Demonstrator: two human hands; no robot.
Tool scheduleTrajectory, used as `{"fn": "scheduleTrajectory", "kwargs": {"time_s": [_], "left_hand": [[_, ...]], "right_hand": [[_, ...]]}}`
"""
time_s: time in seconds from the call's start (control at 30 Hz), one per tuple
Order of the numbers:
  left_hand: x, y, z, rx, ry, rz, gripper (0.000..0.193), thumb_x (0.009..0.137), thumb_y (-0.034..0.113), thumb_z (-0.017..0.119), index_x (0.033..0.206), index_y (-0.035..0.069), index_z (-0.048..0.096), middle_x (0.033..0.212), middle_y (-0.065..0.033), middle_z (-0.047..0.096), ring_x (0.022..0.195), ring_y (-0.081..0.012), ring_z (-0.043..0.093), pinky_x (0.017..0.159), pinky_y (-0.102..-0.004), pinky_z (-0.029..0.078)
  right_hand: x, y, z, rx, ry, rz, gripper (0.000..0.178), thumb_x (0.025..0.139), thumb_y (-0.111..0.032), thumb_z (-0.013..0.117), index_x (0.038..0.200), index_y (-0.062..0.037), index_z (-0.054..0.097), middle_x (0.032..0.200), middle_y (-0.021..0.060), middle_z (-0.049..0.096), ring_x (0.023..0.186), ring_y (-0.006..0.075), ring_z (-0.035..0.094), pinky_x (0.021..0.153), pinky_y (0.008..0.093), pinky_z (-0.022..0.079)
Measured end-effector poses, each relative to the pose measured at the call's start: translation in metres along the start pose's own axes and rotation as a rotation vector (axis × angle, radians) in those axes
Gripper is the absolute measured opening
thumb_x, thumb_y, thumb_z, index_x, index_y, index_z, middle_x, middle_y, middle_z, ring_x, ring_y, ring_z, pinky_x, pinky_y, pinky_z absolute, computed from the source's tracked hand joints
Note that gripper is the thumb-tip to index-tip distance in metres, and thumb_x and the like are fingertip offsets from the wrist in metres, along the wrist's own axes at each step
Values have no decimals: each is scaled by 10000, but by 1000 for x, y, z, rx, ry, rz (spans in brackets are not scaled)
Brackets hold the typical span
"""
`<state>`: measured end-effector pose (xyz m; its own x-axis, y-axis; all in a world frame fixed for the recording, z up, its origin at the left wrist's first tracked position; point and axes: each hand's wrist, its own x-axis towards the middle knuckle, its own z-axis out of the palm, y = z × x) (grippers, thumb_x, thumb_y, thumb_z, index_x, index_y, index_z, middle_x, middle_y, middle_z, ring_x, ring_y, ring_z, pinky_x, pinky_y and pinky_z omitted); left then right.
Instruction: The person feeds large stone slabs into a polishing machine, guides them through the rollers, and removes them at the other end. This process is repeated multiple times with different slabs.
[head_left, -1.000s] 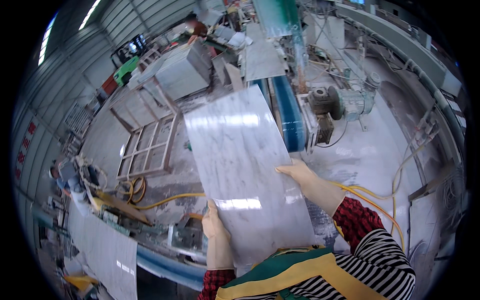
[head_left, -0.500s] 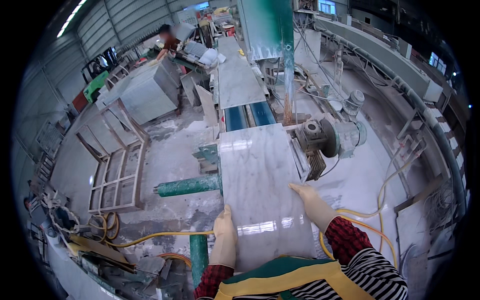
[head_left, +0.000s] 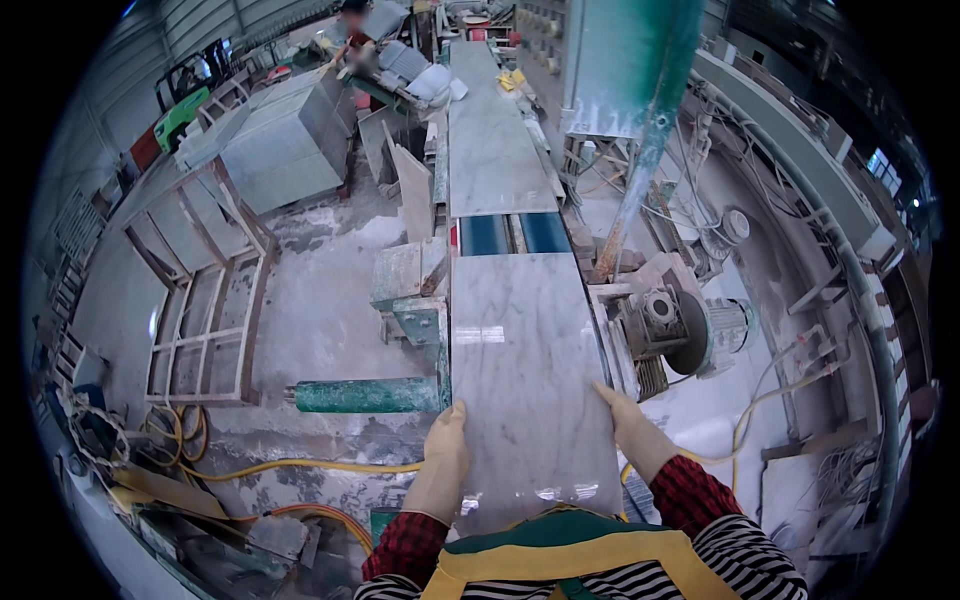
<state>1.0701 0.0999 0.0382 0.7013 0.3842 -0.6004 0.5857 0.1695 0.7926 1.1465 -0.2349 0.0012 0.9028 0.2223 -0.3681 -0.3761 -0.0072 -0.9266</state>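
Note:
A polished white stone slab with grey veins lies lengthwise in front of me, its near end close to my apron. My left hand, in a cream glove, grips its left edge with the thumb near the top; the fingers are hidden below. On the opposite edge, my right hand holds the slab the same way, a little farther forward. Beyond the slab's far end show two blue conveyor belts. A second stone slab rests on the line past that gap.
A motor stands right of the slab, and a green roller juts out left. Farther left are a metal frame and stacked slabs, near another person. Yellow hoses cross the floor. A green machine housing rises ahead.
The slab has moved forward relative to the motor and roller, with both my hands still on its edges. My view has tipped downward and shifted. The gap to the far slab looks narrower.

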Motion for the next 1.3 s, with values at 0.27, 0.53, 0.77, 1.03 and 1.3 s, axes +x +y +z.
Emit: {"fn": "scheduleTrajectory", "kwargs": {"time_s": [0.27,0.53,0.77,1.03,1.3], "left_hand": [[-4,-60,-42,-162,-300,-234,665,1092,495,589,1487,-38,549,1397,-172,669,1220,-245,656,1032,-364,518],[37,-39,-9,-214,-192,-82,585,1128,454,537,1430,-39,623,1339,-144,704,1175,-222,654,1059,-355,477],[54,-61,-3,-174,-45,-111,555,1110,455,555,1429,3,601,1262,-123,713,1146,-207,663,1003,-374,519],[-29,-69,23,-1021,-111,-447,595,1100,408,588,1496,-21,473,1378,-230,622,1190,-357,682,994,-471,598],[-13,-72,30,-717,-70,-193,575,1146,450,484,1482,-14,437,1378,-233,635,1205,-392,706,911,-470,685]], "right_hand": [[-93,44,-39,-765,-361,-322,801,952,-451,791,1497,73,525,1416,221,664,1301,313,647,1060,417,522],[-34,-32,31,-154,190,499,668,973,-389,780,1396,82,564,1299,201,680,1116,302,701,910,415,598],[-30,-8,14,173,-13,349,642,1061,-360,691,1461,99,489,1387,237,632,1129,320,706,978,451,611],[-46,30,2,745,-300,790,583,1151,-415,512,1363,127,533,1268,203,679,1213,255,680,1033,374,581],[-34,20,15,550,-193,655,610,1174,-473,395,1446,52,543,1285,225,732,1144,256,727,1010,362,599]]}}
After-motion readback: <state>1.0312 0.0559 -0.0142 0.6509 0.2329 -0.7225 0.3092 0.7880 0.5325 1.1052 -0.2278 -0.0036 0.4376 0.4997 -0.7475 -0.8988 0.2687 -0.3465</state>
